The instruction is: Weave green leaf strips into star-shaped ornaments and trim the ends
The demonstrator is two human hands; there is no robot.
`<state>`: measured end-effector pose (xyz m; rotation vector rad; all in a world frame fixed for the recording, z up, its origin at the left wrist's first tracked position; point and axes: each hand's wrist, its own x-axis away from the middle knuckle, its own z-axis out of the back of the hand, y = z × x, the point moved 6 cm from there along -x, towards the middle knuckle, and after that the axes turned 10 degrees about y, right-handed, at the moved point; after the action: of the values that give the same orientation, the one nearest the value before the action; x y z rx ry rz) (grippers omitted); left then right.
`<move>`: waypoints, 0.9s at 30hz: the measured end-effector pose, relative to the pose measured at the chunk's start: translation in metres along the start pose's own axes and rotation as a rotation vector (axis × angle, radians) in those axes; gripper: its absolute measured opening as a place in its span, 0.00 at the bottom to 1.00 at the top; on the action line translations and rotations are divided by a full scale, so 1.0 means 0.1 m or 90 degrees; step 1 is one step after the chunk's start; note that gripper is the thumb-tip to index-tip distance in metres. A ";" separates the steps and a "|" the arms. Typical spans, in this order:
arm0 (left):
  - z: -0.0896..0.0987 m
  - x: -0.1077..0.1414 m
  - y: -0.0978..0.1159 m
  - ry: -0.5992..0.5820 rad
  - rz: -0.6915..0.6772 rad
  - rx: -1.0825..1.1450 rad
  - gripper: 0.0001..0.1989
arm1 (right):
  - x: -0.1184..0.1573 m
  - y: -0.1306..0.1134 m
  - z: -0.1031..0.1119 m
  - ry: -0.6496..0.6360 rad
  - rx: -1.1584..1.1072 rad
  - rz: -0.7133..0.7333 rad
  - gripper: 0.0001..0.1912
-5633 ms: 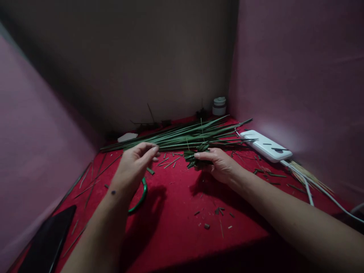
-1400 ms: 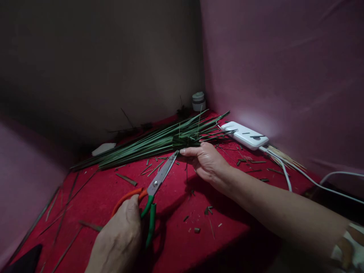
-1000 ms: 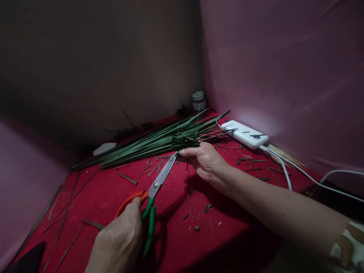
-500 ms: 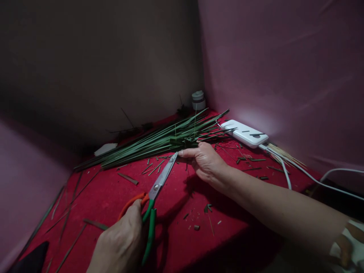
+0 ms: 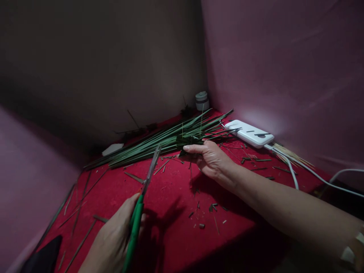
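My left hand (image 5: 112,233) is wrapped round the handles of a pair of scissors (image 5: 152,167), whose blades point up and away, apart from the other hand. The green handle shows; the orange one is mostly hidden. My right hand (image 5: 214,161) pinches a small folded piece of dark green leaf (image 5: 182,142) between thumb and fingers. Thin sticks seem to stand up from that piece, though its exact shape is hard to make out. Right behind it lies a pile of long green leaf strips (image 5: 148,146).
A white power bank (image 5: 250,132) with white cables lies at the right, beside thin pale sticks (image 5: 294,153). A small lidded jar (image 5: 202,101) stands in the back corner. Leaf scraps litter the red tabletop (image 5: 176,182). A dark flat object (image 5: 45,256) is at the lower left.
The scissors have drawn back to the left, away from my right thumb, and turned edge-on. My right hand still holds the leaf piece. The view has shifted slightly.
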<state>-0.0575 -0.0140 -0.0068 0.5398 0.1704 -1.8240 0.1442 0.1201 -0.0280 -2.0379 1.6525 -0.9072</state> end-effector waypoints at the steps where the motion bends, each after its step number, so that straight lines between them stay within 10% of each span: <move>1: -0.02 -0.02 0.02 -0.024 0.011 0.030 0.14 | 0.00 0.00 0.00 0.001 0.000 -0.001 0.11; 27: -0.32 0.00 0.05 -0.104 -0.005 0.006 0.18 | -0.03 0.01 0.02 -0.025 0.006 0.041 0.17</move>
<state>-0.0443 -0.0035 -0.0347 0.3955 0.0531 -1.8689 0.1449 0.1226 -0.0306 -1.9711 1.6801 -0.8463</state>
